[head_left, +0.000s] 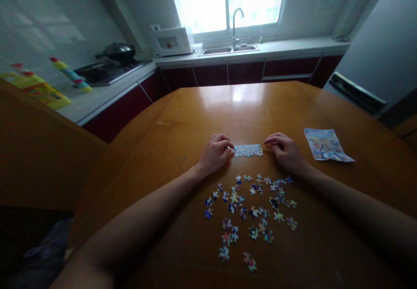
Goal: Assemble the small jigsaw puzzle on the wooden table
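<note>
Pale blue and white, the joined puzzle section (248, 150) lies flat on the glossy orange-brown wooden table (202, 111), between the two hands. The left hand (216, 152) is at its left end, fingers curled together; whether they pinch the edge I cannot tell. The right hand (282, 150) is just beside the right end, its fingers loosely bent and slightly parted. Nearer, loose puzzle pieces (234, 197) in mixed colours are scattered between the forearms. To the right lies a creased printed sheet (326, 144). At the far side, beyond the table, is a steel sink (216, 51) under a bright window.
</note>
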The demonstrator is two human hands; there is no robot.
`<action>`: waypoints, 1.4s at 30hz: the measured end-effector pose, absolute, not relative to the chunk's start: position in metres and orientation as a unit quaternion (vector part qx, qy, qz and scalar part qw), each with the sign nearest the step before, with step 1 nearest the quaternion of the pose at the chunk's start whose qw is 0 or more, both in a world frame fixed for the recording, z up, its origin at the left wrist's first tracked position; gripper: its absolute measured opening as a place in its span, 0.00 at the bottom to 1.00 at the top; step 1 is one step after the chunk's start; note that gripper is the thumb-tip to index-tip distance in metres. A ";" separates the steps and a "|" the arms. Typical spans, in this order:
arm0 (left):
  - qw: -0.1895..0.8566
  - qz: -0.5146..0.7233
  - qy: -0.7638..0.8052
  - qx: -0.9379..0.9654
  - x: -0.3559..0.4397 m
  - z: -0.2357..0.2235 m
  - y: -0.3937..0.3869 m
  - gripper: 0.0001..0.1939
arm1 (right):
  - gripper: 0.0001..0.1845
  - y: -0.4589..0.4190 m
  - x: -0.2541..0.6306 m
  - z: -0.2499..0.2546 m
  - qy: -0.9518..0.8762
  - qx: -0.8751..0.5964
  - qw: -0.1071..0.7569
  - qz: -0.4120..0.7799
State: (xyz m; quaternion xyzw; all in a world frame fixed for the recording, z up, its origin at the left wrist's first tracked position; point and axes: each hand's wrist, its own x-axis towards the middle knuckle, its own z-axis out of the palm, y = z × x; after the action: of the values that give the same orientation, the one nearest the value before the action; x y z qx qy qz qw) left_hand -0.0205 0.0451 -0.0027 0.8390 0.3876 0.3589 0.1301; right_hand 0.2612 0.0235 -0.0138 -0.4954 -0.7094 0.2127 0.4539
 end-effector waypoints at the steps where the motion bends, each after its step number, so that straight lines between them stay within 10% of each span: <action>1: 0.131 0.358 0.387 0.840 -0.021 -0.003 0.045 0.10 | 0.11 0.024 0.261 -0.014 -0.709 -0.495 0.456 0.211; 42: 0.143 0.305 0.344 0.876 -0.021 0.003 0.043 0.12 | 0.10 0.021 0.260 -0.015 -0.789 -0.440 0.382 0.197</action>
State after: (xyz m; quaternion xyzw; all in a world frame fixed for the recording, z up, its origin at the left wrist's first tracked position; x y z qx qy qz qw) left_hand -0.0206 0.0426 0.0034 0.8762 0.3444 0.3053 0.1430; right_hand 0.2602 0.0206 -0.0153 -0.4395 -0.7888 0.1969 0.3819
